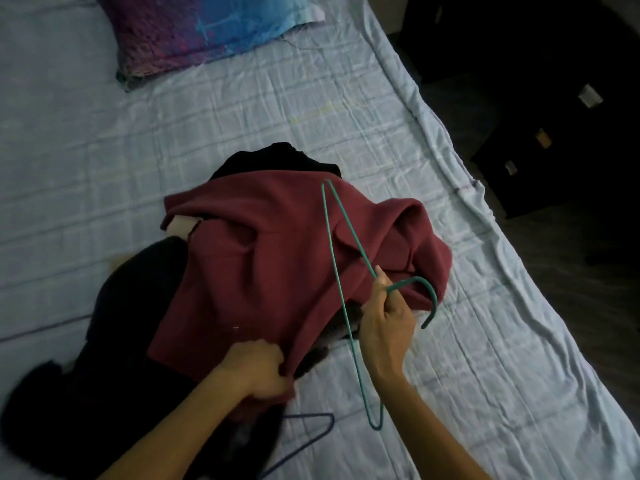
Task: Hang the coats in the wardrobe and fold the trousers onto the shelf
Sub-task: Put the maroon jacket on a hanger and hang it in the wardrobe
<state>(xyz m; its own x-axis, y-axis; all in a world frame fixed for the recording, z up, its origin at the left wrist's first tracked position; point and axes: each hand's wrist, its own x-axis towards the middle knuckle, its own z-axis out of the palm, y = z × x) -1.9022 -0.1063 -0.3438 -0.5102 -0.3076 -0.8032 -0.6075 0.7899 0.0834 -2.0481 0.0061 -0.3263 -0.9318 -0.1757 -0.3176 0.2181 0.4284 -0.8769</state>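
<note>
A dark red coat lies spread over a heap of black clothes on the bed. My left hand grips the red coat's near edge and bunches the cloth. My right hand holds a green wire hanger at its neck, just below the hook. The hanger hovers above the coat, its hook curving to the right. More black cloth shows behind the coat, and something pale peeks out at its left side.
A blue wire hanger lies on the sheet between my forearms, partly under the dark clothes. A purple and blue pillow sits at the head of the bed. Dark furniture stands on the floor to the right.
</note>
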